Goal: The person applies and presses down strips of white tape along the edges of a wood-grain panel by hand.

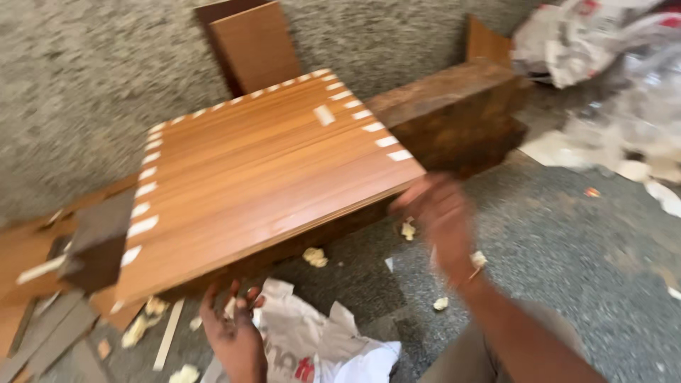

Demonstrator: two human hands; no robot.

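Head view: large orange-brown laminated board (262, 170), edged with short strips of pale tape (145, 190), lying tilted, far end propped on a dark rough wooden block (454, 113), near edge raised off the speckled stone floor (567, 248). Left hand (230, 330) just below the near edge, fingers spread and curled upward, touching or almost touching the underside; contact not clear. Right hand (440, 213) blurred at the board's right corner, apparently gripping or pushing it; cannot tell how wide. Crumpled white paper (319, 347) and pale wood shavings (314, 257) strewn beneath; another brown panel (255, 46) leaning on the wall behind. Risk, as a judgement: board sliding off the block, or dropping onto the fingers, given a loose hold at one corner and a glossy surface.
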